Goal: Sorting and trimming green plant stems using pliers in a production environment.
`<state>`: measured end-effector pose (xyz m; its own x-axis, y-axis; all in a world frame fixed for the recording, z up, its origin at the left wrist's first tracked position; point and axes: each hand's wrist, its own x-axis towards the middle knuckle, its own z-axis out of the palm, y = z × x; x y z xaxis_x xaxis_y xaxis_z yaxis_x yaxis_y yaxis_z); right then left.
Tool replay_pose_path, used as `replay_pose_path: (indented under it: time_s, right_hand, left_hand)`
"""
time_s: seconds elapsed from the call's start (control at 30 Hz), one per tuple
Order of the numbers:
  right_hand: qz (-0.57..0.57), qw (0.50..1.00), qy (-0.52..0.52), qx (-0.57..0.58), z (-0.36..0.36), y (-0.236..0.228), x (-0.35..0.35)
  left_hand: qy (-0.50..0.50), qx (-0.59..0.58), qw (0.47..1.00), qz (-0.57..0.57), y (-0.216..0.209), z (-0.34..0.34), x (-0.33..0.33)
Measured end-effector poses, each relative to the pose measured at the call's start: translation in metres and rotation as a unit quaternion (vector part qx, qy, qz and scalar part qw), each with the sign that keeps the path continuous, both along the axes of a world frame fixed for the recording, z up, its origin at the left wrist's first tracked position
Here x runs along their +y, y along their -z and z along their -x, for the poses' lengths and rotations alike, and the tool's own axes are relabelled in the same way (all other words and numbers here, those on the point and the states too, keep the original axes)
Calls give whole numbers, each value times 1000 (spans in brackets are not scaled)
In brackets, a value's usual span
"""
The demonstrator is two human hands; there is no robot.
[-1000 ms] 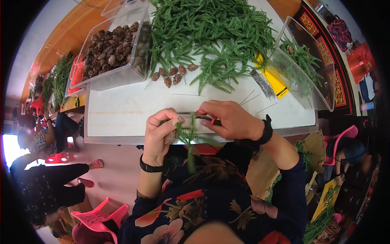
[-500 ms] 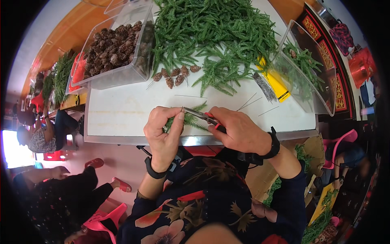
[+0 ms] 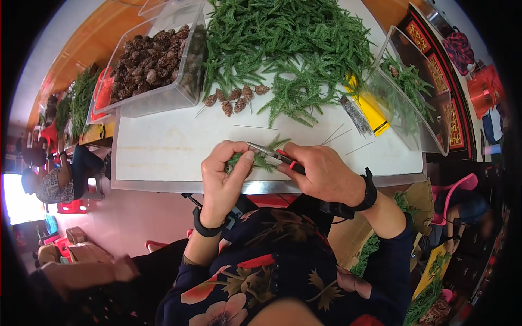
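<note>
My left hand (image 3: 224,173) pinches the green sprig (image 3: 263,163), which looks light and springy, best held by its stem. My right hand (image 3: 326,173) grasps stiff-looking pliers (image 3: 270,154) by their handles.

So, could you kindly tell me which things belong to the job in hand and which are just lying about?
Seemingly in the job:
green sprig, in the left hand
pliers, in the right hand
loose pinecones
pinecone tub
wire bundle
greenery pile

Seemingly just about:
pink chair
cardboard

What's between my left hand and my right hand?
In the head view, pliers reach from the right hand to the left hand, with green foliage showing on both sides of them.
</note>
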<state>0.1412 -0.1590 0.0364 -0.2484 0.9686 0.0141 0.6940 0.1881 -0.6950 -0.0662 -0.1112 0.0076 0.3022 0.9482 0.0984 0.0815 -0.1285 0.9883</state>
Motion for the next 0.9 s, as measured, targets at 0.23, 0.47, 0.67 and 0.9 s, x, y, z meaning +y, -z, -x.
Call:
replay_pose_path:
  time_s: [0.23,0.47,0.67,0.9]
  right_hand:
    - [-26,995,19,-99,-3,-3,-2]
    - [4,996,17,-84,-3,0,2]
    - [26,998,0,-52,-3,0,1]
    - [34,998,8,-52,2,-4,2]
  left_hand:
    - [14,0,995,95,-3,-3,0]
    - [-23,-45,993,108,7,-7,-1]
    - [-66,54,995,-45,10,-6,1]
    - [-91,80,988,-93,7,-6,0]
